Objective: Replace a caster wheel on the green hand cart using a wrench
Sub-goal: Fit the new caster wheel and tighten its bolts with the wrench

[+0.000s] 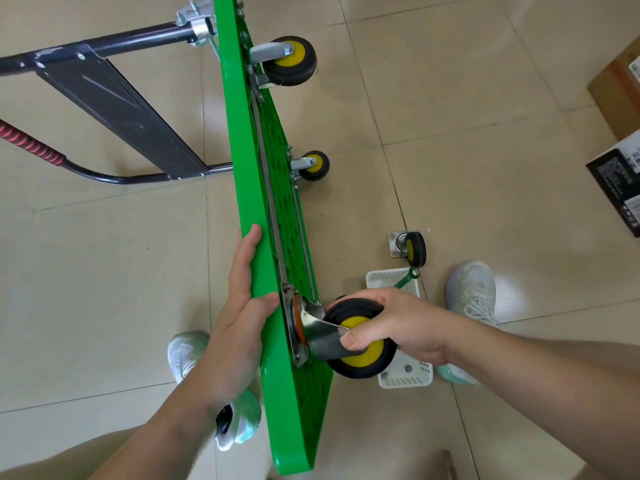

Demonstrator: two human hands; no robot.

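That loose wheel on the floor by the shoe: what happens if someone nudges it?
The loose caster would probably swing round rather than roll straight, since its flat square plate sits beside the round tyre. Being largely metal, it likely feels heavy for its size. It looks stiff, not fragile.

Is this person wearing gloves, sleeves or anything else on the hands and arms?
No. The left hand and right hand are bare, with no gloves, rings or watch showing. Both forearms are bare too; no sleeve reaches into view.
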